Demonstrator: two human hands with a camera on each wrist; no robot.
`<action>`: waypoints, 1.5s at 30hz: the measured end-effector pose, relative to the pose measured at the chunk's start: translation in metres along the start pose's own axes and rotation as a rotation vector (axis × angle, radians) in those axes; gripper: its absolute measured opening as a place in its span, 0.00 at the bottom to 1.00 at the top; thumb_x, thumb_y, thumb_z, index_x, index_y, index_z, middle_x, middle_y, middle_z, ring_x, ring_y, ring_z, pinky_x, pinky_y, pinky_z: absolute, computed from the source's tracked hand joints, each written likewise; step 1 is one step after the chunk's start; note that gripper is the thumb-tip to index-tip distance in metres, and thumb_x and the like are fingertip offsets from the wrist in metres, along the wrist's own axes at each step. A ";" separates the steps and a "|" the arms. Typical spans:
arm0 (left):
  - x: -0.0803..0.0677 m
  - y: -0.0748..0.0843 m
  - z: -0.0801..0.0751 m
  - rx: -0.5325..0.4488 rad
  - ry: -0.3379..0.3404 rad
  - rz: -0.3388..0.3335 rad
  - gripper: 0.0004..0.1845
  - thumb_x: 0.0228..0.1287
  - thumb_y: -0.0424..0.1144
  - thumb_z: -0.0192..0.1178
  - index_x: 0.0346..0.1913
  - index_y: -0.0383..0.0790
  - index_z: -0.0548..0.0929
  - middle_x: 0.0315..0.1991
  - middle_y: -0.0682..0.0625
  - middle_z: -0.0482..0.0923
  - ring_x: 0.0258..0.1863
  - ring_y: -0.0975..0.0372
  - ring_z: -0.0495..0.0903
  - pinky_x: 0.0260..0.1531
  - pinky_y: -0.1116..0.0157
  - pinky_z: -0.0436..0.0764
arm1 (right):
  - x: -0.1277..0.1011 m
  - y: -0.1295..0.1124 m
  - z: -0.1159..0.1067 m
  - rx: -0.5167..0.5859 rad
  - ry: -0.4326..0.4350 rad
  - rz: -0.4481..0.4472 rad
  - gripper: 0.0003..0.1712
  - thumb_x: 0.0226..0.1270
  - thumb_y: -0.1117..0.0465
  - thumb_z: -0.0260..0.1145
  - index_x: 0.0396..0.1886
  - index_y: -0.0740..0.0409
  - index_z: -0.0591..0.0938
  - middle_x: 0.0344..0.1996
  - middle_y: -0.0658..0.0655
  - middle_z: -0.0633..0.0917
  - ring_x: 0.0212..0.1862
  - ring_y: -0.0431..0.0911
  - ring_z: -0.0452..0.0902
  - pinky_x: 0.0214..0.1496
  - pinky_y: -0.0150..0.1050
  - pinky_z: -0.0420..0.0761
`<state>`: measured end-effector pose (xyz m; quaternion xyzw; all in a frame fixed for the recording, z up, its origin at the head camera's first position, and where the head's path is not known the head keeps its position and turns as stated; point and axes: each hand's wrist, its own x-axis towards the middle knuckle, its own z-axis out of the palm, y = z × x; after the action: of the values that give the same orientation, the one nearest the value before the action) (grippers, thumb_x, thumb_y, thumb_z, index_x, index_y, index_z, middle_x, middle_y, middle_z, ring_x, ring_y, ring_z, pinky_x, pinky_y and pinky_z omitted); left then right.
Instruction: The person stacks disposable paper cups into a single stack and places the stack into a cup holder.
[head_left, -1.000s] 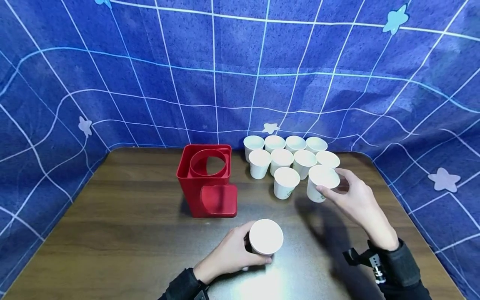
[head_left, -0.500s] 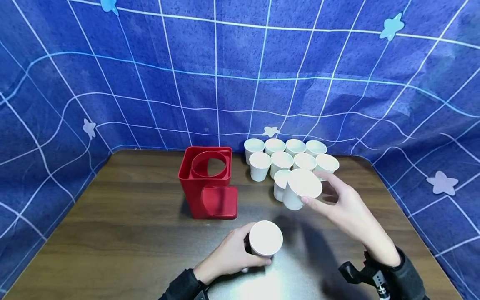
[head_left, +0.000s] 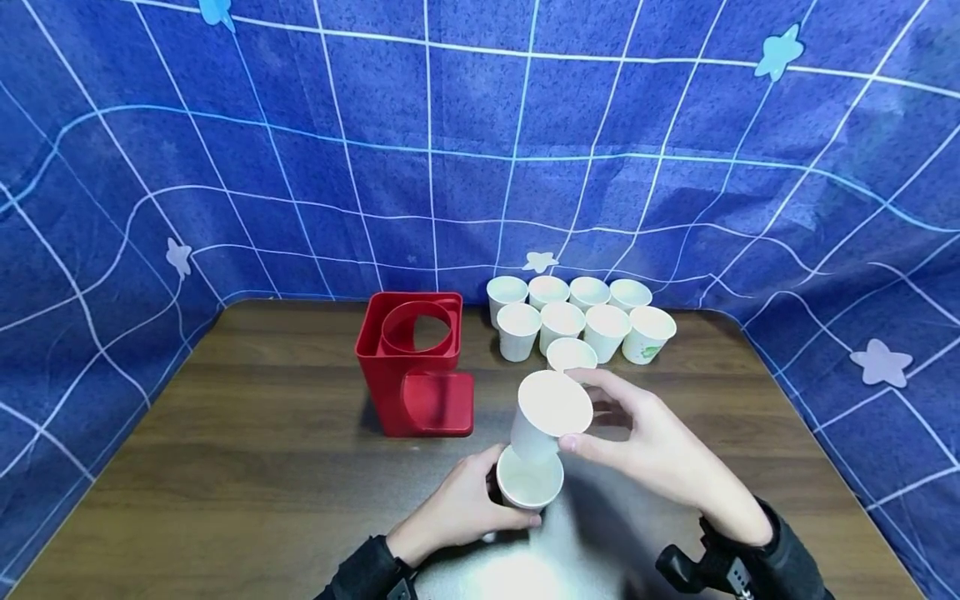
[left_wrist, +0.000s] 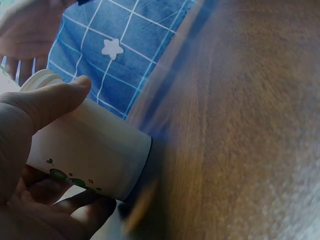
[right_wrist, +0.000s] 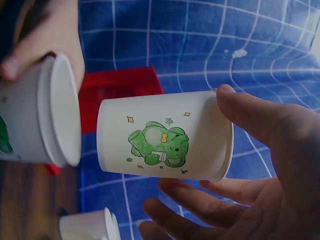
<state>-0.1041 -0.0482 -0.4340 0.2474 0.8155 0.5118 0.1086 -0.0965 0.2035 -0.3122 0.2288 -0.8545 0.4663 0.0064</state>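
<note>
Paper cup (head_left: 546, 414), lower centre: held by right hand (head_left: 652, 454), fingers curled round it, base just above stacked cups (head_left: 528, 483). Stacked cups: on worktop (head_left: 262, 450), gripped by left hand (head_left: 457, 508). Red holder (head_left: 417, 367) left; cup cluster (head_left: 577, 321) behind; bare worktop toward the left edge.

A red holder (head_left: 417, 365) with a round top opening stands on the brown wooden table (head_left: 247, 433). Nine white paper cups (head_left: 573, 321) stand clustered just right of it. A blue grid-patterned cloth (head_left: 480, 142) forms the backdrop.
</note>
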 end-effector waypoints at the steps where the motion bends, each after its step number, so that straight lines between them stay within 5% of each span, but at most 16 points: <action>1: 0.000 0.000 0.000 0.010 0.002 -0.006 0.36 0.45 0.50 0.84 0.58 0.49 0.80 0.45 0.60 0.86 0.44 0.70 0.83 0.50 0.67 0.80 | 0.000 0.000 0.002 -0.001 -0.014 -0.010 0.35 0.64 0.56 0.77 0.70 0.44 0.75 0.53 0.45 0.86 0.54 0.41 0.83 0.57 0.39 0.83; 17: 0.000 0.001 0.001 0.053 0.011 -0.018 0.38 0.44 0.52 0.83 0.61 0.50 0.79 0.47 0.61 0.85 0.47 0.69 0.82 0.53 0.64 0.79 | -0.006 0.004 0.015 -0.061 -0.101 -0.055 0.33 0.64 0.50 0.77 0.67 0.43 0.76 0.55 0.41 0.84 0.52 0.38 0.83 0.55 0.42 0.84; 34: 0.000 0.002 0.001 -0.038 0.001 0.002 0.40 0.46 0.45 0.83 0.66 0.52 0.78 0.52 0.60 0.85 0.52 0.68 0.82 0.58 0.65 0.78 | -0.013 0.037 0.040 -0.134 -0.173 -0.058 0.34 0.61 0.44 0.77 0.65 0.45 0.78 0.58 0.40 0.84 0.58 0.38 0.80 0.56 0.52 0.83; 45: 0.001 0.001 0.001 -0.048 -0.001 0.005 0.39 0.47 0.44 0.82 0.66 0.50 0.78 0.53 0.56 0.85 0.52 0.67 0.82 0.58 0.66 0.79 | -0.016 0.045 0.048 -0.089 -0.198 -0.043 0.34 0.62 0.44 0.77 0.65 0.43 0.76 0.55 0.42 0.85 0.54 0.38 0.83 0.50 0.44 0.85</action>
<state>-0.1043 -0.0464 -0.4341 0.2470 0.8023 0.5315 0.1134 -0.0902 0.1924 -0.3789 0.2915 -0.8657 0.4028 -0.0576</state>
